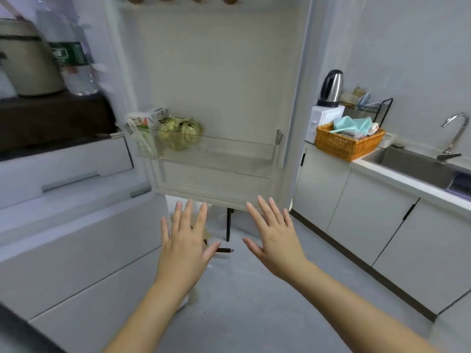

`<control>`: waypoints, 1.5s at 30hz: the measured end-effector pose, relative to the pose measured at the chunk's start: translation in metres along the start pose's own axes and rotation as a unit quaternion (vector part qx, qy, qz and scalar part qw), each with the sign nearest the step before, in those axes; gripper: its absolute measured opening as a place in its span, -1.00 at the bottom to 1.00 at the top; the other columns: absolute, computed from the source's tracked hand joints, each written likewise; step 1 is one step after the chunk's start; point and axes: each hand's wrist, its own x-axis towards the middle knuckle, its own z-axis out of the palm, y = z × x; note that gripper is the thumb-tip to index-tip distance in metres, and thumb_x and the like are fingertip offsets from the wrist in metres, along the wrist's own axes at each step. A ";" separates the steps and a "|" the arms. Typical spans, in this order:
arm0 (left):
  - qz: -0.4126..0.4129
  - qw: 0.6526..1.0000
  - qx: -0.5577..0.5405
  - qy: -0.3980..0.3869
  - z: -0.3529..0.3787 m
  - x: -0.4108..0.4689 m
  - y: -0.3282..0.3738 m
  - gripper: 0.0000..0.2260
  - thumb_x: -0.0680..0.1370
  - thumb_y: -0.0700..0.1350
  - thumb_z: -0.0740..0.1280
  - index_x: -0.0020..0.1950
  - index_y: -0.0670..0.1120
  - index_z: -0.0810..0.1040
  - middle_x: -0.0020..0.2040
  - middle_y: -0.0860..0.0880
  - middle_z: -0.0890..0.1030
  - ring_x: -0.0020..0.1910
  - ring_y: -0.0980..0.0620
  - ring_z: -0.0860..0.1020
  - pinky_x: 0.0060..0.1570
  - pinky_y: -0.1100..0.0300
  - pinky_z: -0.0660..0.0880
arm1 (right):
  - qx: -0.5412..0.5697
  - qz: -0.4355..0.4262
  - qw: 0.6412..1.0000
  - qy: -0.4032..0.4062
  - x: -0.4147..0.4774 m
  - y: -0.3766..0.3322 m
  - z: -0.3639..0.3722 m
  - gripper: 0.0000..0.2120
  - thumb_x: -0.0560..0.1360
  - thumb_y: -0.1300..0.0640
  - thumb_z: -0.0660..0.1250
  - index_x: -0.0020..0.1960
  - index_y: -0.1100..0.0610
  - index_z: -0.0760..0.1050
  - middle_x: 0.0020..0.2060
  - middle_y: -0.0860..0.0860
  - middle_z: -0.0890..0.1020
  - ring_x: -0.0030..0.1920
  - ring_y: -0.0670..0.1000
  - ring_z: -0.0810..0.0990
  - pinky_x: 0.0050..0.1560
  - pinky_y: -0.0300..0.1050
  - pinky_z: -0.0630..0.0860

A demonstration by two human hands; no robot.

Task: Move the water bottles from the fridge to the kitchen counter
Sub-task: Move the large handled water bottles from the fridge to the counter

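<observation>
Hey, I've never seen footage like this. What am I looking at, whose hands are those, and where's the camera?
There is no machine here. One camera sits on a person's head and looks forward and down, so you see that person's own two arms. The left hand and right hand are both spread open in the air, holding nothing, in front of an open fridge door. Its clear door shelf holds cartons and a bag of something greenish. At far left a blurred water bottle stands on a dark shelf beside a beige pot. On the right is the kitchen counter, with an orange basket, a kettle and a sink.
</observation>
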 end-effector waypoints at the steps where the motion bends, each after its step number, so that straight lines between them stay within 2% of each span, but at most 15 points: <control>1: -0.001 1.000 -0.002 -0.002 -0.003 0.000 -0.019 -0.25 0.48 0.22 0.35 0.56 -0.07 0.19 0.55 -0.19 0.18 0.55 -0.20 0.05 0.43 -0.27 0.08 | 0.002 0.001 1.000 -0.002 0.008 -0.016 0.005 -0.31 0.60 -0.26 0.06 0.59 -0.11 -0.20 0.60 -0.02 -0.14 0.59 0.08 -0.23 0.55 0.12 -0.15; 4: -0.018 1.000 0.006 -0.019 -0.009 -0.001 -0.075 -0.24 0.54 0.29 0.19 0.59 0.01 -0.07 0.60 -0.12 -0.04 0.57 -0.12 -0.19 0.49 -0.19 -0.12 | 0.009 -0.008 1.000 0.000 0.034 -0.061 0.019 -0.31 0.60 -0.25 0.08 0.60 -0.10 -0.15 0.60 -0.01 -0.12 0.59 0.08 -0.21 0.54 0.12 -0.17; 6: -0.029 0.999 0.012 -0.019 -0.014 -0.005 -0.107 -0.24 0.54 0.31 0.14 0.58 0.02 -0.14 0.60 -0.11 -0.08 0.56 -0.11 -0.23 0.49 -0.16 -0.16 | 0.014 -0.019 1.000 0.000 0.048 -0.088 0.025 -0.31 0.60 -0.24 0.09 0.60 -0.08 -0.12 0.60 0.00 -0.09 0.59 0.09 -0.19 0.54 0.14 -0.15; 10: -0.053 0.998 0.013 -0.011 -0.023 -0.007 -0.155 -0.24 0.54 0.30 0.13 0.59 -0.01 -0.09 0.60 -0.14 -0.03 0.57 -0.14 -0.18 0.49 -0.17 -0.14 | 0.014 -0.049 0.999 -0.006 0.076 -0.131 0.034 -0.32 0.57 -0.30 -0.06 0.60 -0.08 -0.14 0.60 0.01 -0.08 0.59 0.10 -0.18 0.55 0.18 -0.11; 14: -0.085 0.996 0.033 -0.005 -0.024 -0.001 -0.196 -0.22 0.54 0.27 0.20 0.59 -0.01 -0.10 0.60 -0.15 -0.01 0.57 -0.16 -0.14 0.49 -0.21 -0.07 | 0.019 -0.083 0.996 -0.010 0.112 -0.162 0.047 -0.33 0.61 -0.25 0.05 0.60 -0.07 -0.11 0.60 0.01 -0.09 0.59 0.12 -0.17 0.53 0.17 -0.13; 17: -0.116 0.992 0.048 -0.007 -0.020 0.007 -0.225 -0.22 0.54 0.28 0.19 0.59 -0.01 -0.13 0.60 -0.13 -0.05 0.57 -0.14 -0.18 0.48 -0.20 -0.09 | 0.023 -0.110 0.993 -0.018 0.143 -0.183 0.063 -0.33 0.61 -0.25 0.04 0.60 -0.08 -0.14 0.60 0.00 -0.13 0.59 0.11 -0.21 0.53 0.15 -0.20; 20: -0.145 0.988 0.061 0.004 -0.020 0.017 -0.256 -0.22 0.54 0.26 0.23 0.59 -0.02 -0.06 0.60 -0.13 -0.02 0.57 -0.14 -0.15 0.48 -0.21 -0.10 | 0.041 -0.144 0.989 -0.016 0.178 -0.207 0.084 -0.32 0.60 -0.25 0.04 0.60 -0.09 -0.17 0.60 0.01 -0.14 0.59 0.09 -0.22 0.49 0.10 -0.30; 22: -0.164 0.983 0.078 0.013 -0.022 0.026 -0.278 -0.24 0.53 0.24 0.24 0.59 -0.03 -0.02 0.59 -0.14 0.01 0.57 -0.14 -0.12 0.48 -0.22 -0.10 | 0.050 -0.173 0.984 -0.010 0.203 -0.225 0.096 -0.31 0.60 -0.25 0.04 0.60 -0.08 -0.18 0.60 0.01 -0.14 0.58 0.09 -0.23 0.50 0.11 -0.26; 25: -0.211 0.971 0.112 0.015 -0.028 0.045 -0.311 -0.25 0.56 0.30 0.12 0.59 0.00 -0.13 0.60 -0.11 -0.09 0.57 -0.12 -0.22 0.49 -0.19 -0.15 | 0.081 -0.204 0.976 0.003 0.247 -0.254 0.106 -0.31 0.60 -0.24 0.05 0.60 -0.07 -0.15 0.60 0.02 -0.12 0.58 0.10 -0.22 0.52 0.16 -0.19; 28: -0.238 0.962 0.126 0.035 -0.037 0.064 -0.339 -0.25 0.56 0.29 0.13 0.59 0.01 -0.13 0.60 -0.10 -0.10 0.57 -0.11 -0.21 0.48 -0.17 -0.16 | 0.114 -0.218 0.969 0.012 0.290 -0.288 0.109 -0.32 0.60 -0.24 0.06 0.60 -0.06 -0.12 0.60 0.03 -0.09 0.59 0.12 -0.16 0.52 0.14 -0.18; 33: -0.279 0.945 0.157 0.061 -0.059 0.100 -0.384 -0.25 0.56 0.30 0.12 0.60 0.02 -0.12 0.60 -0.11 -0.08 0.57 -0.12 -0.19 0.48 -0.16 -0.15 | 0.161 -0.216 0.963 0.024 0.358 -0.341 0.104 -0.33 0.61 -0.21 0.09 0.60 -0.05 -0.12 0.60 0.02 -0.13 0.59 0.11 -0.19 0.53 0.16 -0.12; 39: -0.264 0.945 0.163 0.104 -0.086 0.166 -0.445 -0.27 0.56 0.23 0.23 0.60 -0.04 0.02 0.59 -0.15 0.05 0.57 -0.15 -0.08 0.48 -0.18 -0.03 | 0.215 -0.170 0.960 0.064 0.450 -0.396 0.085 -0.34 0.61 -0.16 0.15 0.60 -0.04 -0.04 0.60 0.05 -0.04 0.59 0.11 -0.15 0.53 0.22 -0.06; 45: -0.258 0.948 0.155 0.105 -0.097 0.245 -0.502 -0.29 0.57 0.23 0.19 0.59 -0.04 -0.01 0.59 -0.14 0.03 0.57 -0.13 -0.09 0.50 -0.16 -0.02 | 0.181 -0.150 0.968 0.092 0.526 -0.425 0.074 -0.36 0.62 -0.16 0.13 0.60 -0.03 -0.04 0.60 0.08 0.00 0.59 0.14 -0.12 0.51 0.27 -0.04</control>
